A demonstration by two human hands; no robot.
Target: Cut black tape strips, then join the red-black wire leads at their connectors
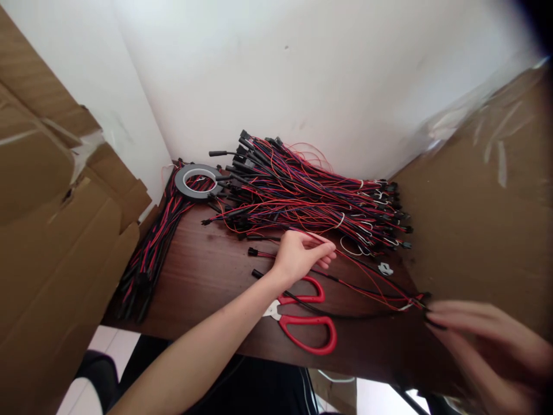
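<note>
My left hand (302, 253) reaches over the dark wooden table (203, 276) and pinches thin red wires (371, 282) just in front of a big pile of red, blue and black wire harnesses (302, 196). My right hand (488, 340), blurred at the lower right, holds the other end of that same wire set by its black connectors (425, 300). The wires stretch between my two hands, above red-handled scissors (305, 317) that lie shut on the table.
A roll of dark tape (197, 180) sits on a second wire bundle (149, 253) at the table's left. Cardboard boxes stand on the left (56, 230) and right (484, 219). A white wall is behind. A small white clip (385, 268) lies near the pile.
</note>
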